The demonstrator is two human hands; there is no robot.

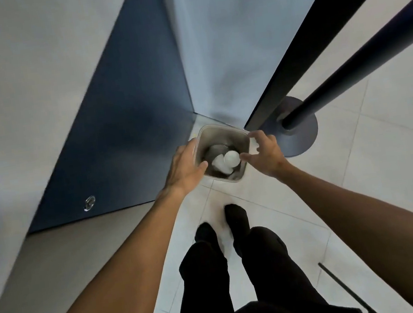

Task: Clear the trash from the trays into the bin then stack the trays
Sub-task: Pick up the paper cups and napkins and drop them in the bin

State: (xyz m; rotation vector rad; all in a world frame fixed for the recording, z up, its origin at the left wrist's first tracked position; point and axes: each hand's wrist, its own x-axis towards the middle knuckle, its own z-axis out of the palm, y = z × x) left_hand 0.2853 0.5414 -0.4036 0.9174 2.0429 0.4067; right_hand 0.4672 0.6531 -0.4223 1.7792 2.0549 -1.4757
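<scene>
Leftward, dark blue panel point(124, 146): seen at nine o'clock of the bin point(223, 134), set against a pale wall; a small round metal fitting point(89, 203) is mounted near its lower edge.
Left hand point(184, 167): held over the bin's nine o'clock rim, fingers straight and relaxed, thumb pointed toward the opening; nothing is gripped. Whether the rim is touched cannot be told.
Bin: a small grey container with rounded corners, stood on the pale tiled floor point(388, 170) in the corner and viewed from above, its top open.
Trash: two white cups point(231, 158) are seen lying inside the bin, toward its six o'clock side, touching each other.
Right hand point(266, 153): held over the bin's three o'clock rim, fingers spread wide and loosely curled; nothing is held.
Pole base point(305, 131): a dark round disc placed just beside the bin at three o'clock; a dark pole point(348, 75) is fixed in its centre and rises toward the camera.
Feet point(236, 215): dark-clad, planted at six o'clock of the bin, apart from it.
</scene>
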